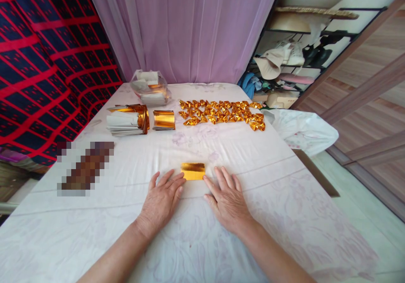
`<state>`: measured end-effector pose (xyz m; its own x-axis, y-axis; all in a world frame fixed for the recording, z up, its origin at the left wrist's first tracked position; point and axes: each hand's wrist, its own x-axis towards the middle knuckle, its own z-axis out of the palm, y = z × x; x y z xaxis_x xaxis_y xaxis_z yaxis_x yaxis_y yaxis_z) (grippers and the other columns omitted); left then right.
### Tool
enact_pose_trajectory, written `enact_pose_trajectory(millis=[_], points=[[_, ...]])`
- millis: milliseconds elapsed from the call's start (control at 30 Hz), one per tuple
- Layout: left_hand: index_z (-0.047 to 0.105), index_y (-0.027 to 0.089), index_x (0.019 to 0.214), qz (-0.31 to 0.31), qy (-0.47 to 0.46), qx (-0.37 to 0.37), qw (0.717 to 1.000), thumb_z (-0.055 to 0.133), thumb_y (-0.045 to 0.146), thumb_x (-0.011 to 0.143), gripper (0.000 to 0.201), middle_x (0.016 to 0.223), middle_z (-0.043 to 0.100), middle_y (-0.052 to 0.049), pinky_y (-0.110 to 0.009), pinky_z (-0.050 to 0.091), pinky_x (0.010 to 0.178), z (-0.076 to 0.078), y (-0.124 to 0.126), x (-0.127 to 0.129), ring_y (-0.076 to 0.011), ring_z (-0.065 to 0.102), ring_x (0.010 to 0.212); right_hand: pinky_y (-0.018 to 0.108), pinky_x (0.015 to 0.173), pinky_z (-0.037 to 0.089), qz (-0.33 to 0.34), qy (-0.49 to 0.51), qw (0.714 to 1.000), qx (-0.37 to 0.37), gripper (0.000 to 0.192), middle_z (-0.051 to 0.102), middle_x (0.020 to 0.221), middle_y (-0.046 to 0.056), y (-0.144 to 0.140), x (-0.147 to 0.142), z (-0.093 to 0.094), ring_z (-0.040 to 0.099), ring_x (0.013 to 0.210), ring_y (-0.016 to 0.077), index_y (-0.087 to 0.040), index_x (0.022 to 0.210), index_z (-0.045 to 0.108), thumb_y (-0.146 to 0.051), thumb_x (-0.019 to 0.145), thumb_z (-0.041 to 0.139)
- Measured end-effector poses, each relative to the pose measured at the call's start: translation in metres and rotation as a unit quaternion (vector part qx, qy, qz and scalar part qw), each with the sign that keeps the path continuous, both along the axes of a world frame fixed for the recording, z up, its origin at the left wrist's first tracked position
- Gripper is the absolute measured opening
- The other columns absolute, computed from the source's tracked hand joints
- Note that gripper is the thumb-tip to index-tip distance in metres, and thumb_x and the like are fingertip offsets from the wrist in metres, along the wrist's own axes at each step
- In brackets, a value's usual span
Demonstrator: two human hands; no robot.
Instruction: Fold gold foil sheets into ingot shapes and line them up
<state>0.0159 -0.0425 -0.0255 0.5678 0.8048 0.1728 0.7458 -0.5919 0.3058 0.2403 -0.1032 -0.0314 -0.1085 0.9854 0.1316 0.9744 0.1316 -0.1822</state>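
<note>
A small rectangle of gold foil paper lies flat on the cloth-covered table, between my two hands. My left hand rests palm down with its fingers spread, its fingertips touching the paper's left edge. On the other side, my right hand also lies flat with fingers apart, the index fingertip at the paper's lower right corner. Beyond them sits a short stack of gold foil sheets. To its right, several folded gold foil pieces are laid out in rows.
At the back left stand a larger pile of foil paper and a clear plastic bag of more sheets. A pixelated patch covers something at left. A white plastic bag hangs beyond the table's right edge, below a shelf rack.
</note>
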Motion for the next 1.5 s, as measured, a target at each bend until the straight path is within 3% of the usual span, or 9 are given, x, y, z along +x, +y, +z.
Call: enact_pose_trajectory(millis=[167,300,500,767,967,1233,1400,1500], points=[[0.062,0.028,0.121,0.005,-0.019,-0.020,1.000,0.035,0.030,0.099,0.035,0.130,0.065,-0.002,-0.053,0.029,0.110,0.000,0.003,0.000,-0.0251,0.048,0.131,0.055,0.111,0.025,-0.002,0.004,1.000,0.020,0.041,0.042,0.149,0.014,0.005,0.006,0.006,0.031,0.140,0.0321,-0.024,0.130,0.059,-0.038,0.092,0.053],[0.065,0.027,0.118,0.009,-0.030,-0.019,0.999,0.035,0.030,0.099,0.036,0.128,0.066,-0.004,-0.051,0.032,0.109,0.000,0.004,0.000,-0.0243,0.049,0.129,0.050,0.109,0.031,0.003,0.031,0.998,0.056,0.041,0.047,0.144,0.014,0.029,0.011,0.010,0.036,0.136,0.0311,-0.020,0.128,0.059,-0.037,0.090,0.055],[0.067,0.028,0.115,0.015,-0.049,-0.010,0.999,0.035,0.031,0.099,0.036,0.128,0.065,-0.004,-0.051,0.035,0.108,-0.002,0.005,0.000,-0.0237,0.052,0.125,0.043,0.106,0.038,0.016,0.127,0.987,0.098,0.033,0.055,0.135,0.012,0.064,0.011,-0.006,0.044,0.130,0.0274,-0.021,0.114,0.066,-0.034,0.084,0.060],[0.066,0.027,0.113,0.025,-0.081,-0.044,0.995,0.031,0.033,0.101,0.038,0.123,0.068,-0.003,-0.052,0.035,0.108,-0.001,0.008,-0.001,-0.0230,0.053,0.124,0.042,0.106,0.037,0.043,0.191,0.971,0.134,0.019,0.062,0.127,0.007,0.062,0.011,-0.011,0.049,0.126,0.0243,-0.024,0.098,0.069,-0.025,0.083,0.058],[0.067,0.026,0.111,0.026,-0.096,-0.050,0.994,0.034,0.033,0.100,0.036,0.122,0.068,-0.004,-0.050,0.037,0.107,0.001,0.009,-0.002,-0.0230,0.055,0.122,0.036,0.094,0.041,0.056,0.198,0.970,0.132,0.009,0.069,0.108,0.005,0.062,0.009,-0.002,0.058,0.107,0.0214,-0.023,0.087,0.066,-0.020,0.080,0.062],[0.071,0.024,0.103,0.017,-0.125,-0.008,0.992,0.056,0.032,0.089,0.022,0.117,0.069,-0.008,-0.052,0.045,0.099,-0.006,0.012,-0.004,-0.0268,0.061,0.111,0.034,0.081,0.038,0.059,0.179,0.977,0.101,0.030,0.070,0.088,0.001,0.060,0.005,-0.002,0.060,0.087,0.0199,-0.022,0.107,0.064,-0.014,0.078,0.064],[0.069,0.024,0.093,0.025,-0.139,-0.006,0.990,0.059,0.027,0.086,0.012,0.115,0.069,-0.006,-0.053,0.045,0.098,-0.006,0.012,-0.002,-0.0267,0.062,0.109,0.034,0.076,0.038,0.072,0.189,0.973,0.108,0.010,0.068,0.079,0.000,0.062,0.007,-0.003,0.060,0.083,0.0193,-0.024,0.081,0.067,-0.015,0.079,0.065],[0.064,0.022,0.094,0.040,-0.154,-0.010,0.987,0.061,0.027,0.085,0.011,0.116,0.069,-0.008,-0.050,0.048,0.095,-0.006,0.010,-0.003,-0.0262,0.063,0.108,0.034,0.080,0.040,0.093,0.218,0.963,0.128,0.012,0.070,0.088,0.001,0.062,0.009,-0.001,0.061,0.089,0.0196,-0.024,0.081,0.064,-0.011,0.079,0.062]])
